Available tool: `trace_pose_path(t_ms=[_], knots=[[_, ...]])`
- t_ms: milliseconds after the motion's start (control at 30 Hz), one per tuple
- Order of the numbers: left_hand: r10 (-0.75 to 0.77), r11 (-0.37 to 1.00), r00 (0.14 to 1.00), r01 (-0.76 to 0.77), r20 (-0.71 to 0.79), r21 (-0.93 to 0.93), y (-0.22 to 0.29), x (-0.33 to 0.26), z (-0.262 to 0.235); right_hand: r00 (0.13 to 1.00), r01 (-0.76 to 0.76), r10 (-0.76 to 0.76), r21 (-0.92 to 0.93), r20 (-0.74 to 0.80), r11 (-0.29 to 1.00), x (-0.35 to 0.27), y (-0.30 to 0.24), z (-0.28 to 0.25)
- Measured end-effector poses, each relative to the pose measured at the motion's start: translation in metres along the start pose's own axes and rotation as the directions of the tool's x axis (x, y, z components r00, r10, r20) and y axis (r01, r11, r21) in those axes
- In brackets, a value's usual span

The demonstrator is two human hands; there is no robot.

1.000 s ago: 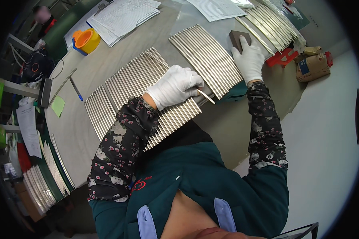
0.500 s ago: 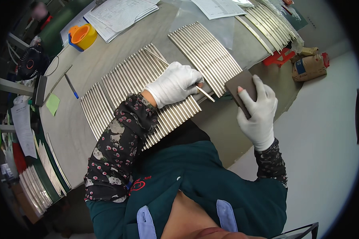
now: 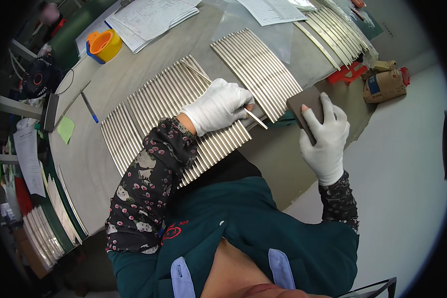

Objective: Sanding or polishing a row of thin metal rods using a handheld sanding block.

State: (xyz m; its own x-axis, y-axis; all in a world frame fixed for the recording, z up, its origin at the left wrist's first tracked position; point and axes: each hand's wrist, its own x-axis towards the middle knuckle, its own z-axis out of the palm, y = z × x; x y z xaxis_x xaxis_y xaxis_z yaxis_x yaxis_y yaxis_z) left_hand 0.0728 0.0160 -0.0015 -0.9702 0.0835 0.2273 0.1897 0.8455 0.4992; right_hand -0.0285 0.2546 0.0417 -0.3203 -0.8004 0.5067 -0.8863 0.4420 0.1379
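My left hand [image 3: 217,107], in a white glove with a bare fingertip, is closed around a thin metal rod [image 3: 256,119]. The rod's near end sticks out past the fingers, and its other end slants out behind the hand. Below it lies a wide row of silvery metal rods [image 3: 159,92], side by side on the grey table [image 3: 79,169]. A second row of rods [image 3: 258,72] lies just right of the hand. Off the table's edge, my right hand [image 3: 325,141], gloved too, grips a dark grey-brown rectangular block [image 3: 308,107], thumb and fingers spread over it.
Yellow tape rolls [image 3: 104,45], papers [image 3: 149,22] and a clear plastic bag [image 3: 268,42] lie toward the back. A pen [image 3: 89,107] and a green note [image 3: 66,130] are at left. More rods [image 3: 333,35] rest at far right, above a red stool [image 3: 346,73] and a sack [image 3: 385,84].
My right hand has shifted slightly to the right with the block, farther from the second row of rods. The left hand stays almost still on its rod.
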Motion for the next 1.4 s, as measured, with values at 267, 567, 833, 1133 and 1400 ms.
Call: trace_pose_path(t_ms=[267,567,833,1133,1400], knots=[[-0.003,1.0,1.0,0.003,0.001,-0.006,0.001,-0.001,0.001,0.998,0.065,-0.067,0.096,0.019,0.993,-0.005,-0.009,-0.007],[-0.012,1.0,1.0,0.012,-0.002,0.022,0.003,0.0,0.001,0.959,0.243,-0.281,0.381,0.046,0.892,0.011,-0.031,-0.011],[0.016,0.999,1.0,-0.016,0.004,-0.035,-0.001,-0.002,0.003,0.936,0.288,-0.347,0.425,0.066,0.858,-0.011,-0.026,-0.009],[-0.017,1.0,0.999,0.017,0.028,0.016,0.003,0.0,-0.002,0.975,0.216,-0.22,0.251,-0.01,0.944,-0.006,-0.003,0.0],[0.244,0.97,0.96,-0.244,-0.135,0.012,-0.004,0.0,0.006,0.899,-0.257,0.322,0.237,-0.298,0.937,0.065,0.09,0.106]])
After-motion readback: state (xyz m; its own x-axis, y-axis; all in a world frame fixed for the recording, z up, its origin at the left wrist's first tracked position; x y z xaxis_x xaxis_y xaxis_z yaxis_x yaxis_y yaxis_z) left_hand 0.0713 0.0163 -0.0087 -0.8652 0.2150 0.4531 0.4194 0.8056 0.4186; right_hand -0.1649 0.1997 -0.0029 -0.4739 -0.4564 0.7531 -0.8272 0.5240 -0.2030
